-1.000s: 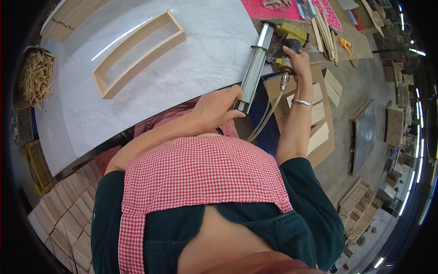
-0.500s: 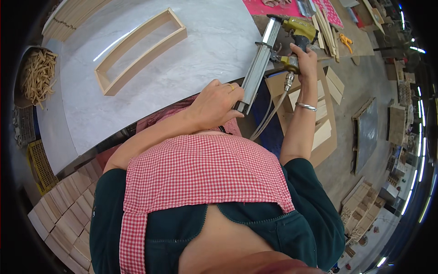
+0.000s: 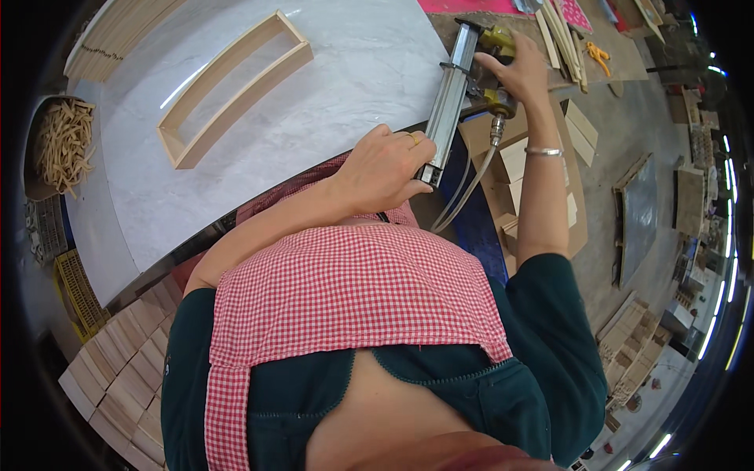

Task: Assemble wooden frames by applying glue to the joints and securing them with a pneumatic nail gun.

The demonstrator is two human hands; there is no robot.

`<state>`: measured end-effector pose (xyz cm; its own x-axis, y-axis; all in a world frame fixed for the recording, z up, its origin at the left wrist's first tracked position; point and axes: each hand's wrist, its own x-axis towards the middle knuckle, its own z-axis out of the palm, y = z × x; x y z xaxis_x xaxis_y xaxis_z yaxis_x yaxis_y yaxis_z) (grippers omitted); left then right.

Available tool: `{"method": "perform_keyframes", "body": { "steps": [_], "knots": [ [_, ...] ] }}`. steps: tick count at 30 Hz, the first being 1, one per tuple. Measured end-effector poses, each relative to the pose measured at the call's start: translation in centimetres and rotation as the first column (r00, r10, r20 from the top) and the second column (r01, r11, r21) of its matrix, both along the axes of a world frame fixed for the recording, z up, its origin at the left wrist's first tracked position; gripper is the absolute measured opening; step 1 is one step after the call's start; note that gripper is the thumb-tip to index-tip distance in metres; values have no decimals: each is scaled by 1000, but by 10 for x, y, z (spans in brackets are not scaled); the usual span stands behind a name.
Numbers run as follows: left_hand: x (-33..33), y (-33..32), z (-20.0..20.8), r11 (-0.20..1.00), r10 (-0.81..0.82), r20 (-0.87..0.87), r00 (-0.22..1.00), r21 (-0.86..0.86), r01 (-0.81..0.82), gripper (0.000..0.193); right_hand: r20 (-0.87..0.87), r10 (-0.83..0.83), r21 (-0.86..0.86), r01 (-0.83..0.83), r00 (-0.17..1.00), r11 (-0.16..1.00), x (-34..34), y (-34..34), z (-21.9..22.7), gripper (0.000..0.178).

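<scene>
The left hand [image 3: 386, 167] grips the magazine [image 3: 452, 102] by its near end, likely to steady the gun [image 3: 496, 39]; the right hand [image 3: 525, 74] covers its body, how firmly I cannot tell. The hose [image 3: 475, 188] trails between the arms; the frame [image 3: 247, 106] lies left of the grip.

Over the near right corner of a white, marble-patterned bench [image 3: 353, 71], the person's left hand [image 3: 385, 166] grips the lower end of the long silver metal magazine [image 3: 450, 106] on an olive-yellow air nailer [image 3: 498, 102], whose body the right hand [image 3: 522, 72] covers, thumb toward the magazine. A pale, translucent hose [image 3: 481, 179] hangs from the nailer, beside an open brown cardboard box [image 3: 579, 216] off the bench's near right corner. A narrow, four-sided pale wooden frame [image 3: 245, 104] lies mid-bench, and thin wooden strips [image 3: 64, 141] fill a dark container beside the left edge.
</scene>
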<state>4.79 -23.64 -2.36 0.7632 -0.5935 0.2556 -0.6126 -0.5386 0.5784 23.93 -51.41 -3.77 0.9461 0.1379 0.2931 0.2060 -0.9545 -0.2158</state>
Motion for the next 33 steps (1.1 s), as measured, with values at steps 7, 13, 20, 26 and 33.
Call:
{"method": "perform_keyframes", "body": {
  "steps": [7, 13, 20, 26, 33],
  "knots": [
    [2, 2, -2, 1000, -4, -48, 999, 27, 5, 33, -36, 168, -371, -170, 985, 913, 34, 14, -14, 90],
    [3, 2, -3, 1000, 1, -60, 998, 11, 0, 32, -81, 146, -417, -167, 986, 893, 43, 13, -14, 86],
    [8, 4, 1, 1000, 0, -73, 997, -20, -2, 33, -188, 67, -405, -140, 980, 904, 49, 23, 0, 83],
    [15, 3, 1, 999, 14, -46, 999, -50, -16, 33, -279, 43, -296, -129, 959, 947, 55, 23, 10, 77],
    [25, -7, 11, 998, -5, 43, 999, -60, 8, 33, -335, 49, -226, -130, 941, 965, 65, 24, 16, 70]
  ]
}}
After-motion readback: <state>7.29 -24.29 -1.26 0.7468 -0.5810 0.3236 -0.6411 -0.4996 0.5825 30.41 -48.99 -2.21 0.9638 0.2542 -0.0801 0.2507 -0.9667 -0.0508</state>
